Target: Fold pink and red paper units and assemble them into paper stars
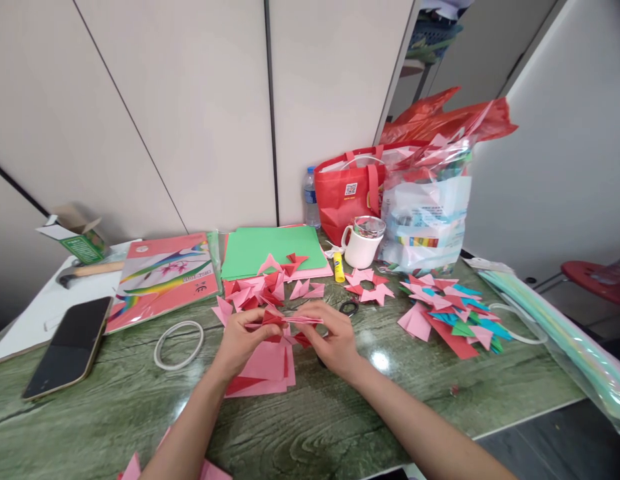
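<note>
Over the middle of the green table, my two hands hold folded paper pieces in pink and red. My left hand [247, 337] pinches a red and pink folded piece [273, 317] between thumb and fingers. My right hand [333, 337] grips the layered pink folded paper [303, 320] at its right end; the pieces meet between the hands. Beneath them lie pink and red paper sheets [265, 367]. Just behind is a pile of folded pink and red pieces [260, 290]. A ring of joined folded pieces [367, 287] rests to the right, beyond my right hand.
Green paper sheets [275, 247], a yellow glue stick [339, 267] and a white mug [363, 243] stand or lie at the back. A phone [67, 350], a white ring [179, 345] and a paper pack [165, 277] are left. Colourful folded pieces [455, 310] lie right.
</note>
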Available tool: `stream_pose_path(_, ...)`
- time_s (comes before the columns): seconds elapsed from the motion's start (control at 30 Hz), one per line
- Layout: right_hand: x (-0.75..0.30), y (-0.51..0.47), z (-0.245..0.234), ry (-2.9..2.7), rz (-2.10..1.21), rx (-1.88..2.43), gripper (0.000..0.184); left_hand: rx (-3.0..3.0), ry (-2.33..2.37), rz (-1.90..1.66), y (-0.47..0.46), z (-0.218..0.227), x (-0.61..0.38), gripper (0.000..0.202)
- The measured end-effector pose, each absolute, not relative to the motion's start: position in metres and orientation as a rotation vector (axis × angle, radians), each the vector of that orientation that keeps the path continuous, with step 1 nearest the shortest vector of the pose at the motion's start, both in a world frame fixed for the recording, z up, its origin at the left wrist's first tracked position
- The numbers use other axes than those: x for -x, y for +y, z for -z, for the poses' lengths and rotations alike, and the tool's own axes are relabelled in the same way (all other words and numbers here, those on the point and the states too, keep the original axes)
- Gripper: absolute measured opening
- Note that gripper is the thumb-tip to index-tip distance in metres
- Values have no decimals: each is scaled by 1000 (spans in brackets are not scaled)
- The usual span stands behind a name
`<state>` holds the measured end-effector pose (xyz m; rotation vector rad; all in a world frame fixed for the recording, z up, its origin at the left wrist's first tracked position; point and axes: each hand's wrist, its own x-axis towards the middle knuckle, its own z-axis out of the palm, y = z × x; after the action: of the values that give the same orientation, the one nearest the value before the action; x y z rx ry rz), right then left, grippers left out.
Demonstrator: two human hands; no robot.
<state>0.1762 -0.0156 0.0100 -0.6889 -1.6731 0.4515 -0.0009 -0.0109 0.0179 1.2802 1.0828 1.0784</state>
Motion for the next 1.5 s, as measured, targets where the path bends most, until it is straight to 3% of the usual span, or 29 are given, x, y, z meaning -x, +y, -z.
stream_pose_path(0.33,-176,-13,-3,-1684,-458,710,16,-1296,1104,-1093,-12,-24,-1,10)
stream_pose_path(0.6,-173,-11,-3,-1700,-483,756,10,-1401,1139,-1081,-15,-28,-2,13)
stream_pose_path(1.2,-179,-2,-8,-1596,-1003,1020,17,-1382,980,-940,-13,-25,-2,28)
stream_pose_path(1.5,-174,-1,-5,-1393,-1168,1071,38,-1301,1014,-878,-12,-25,-3,28)
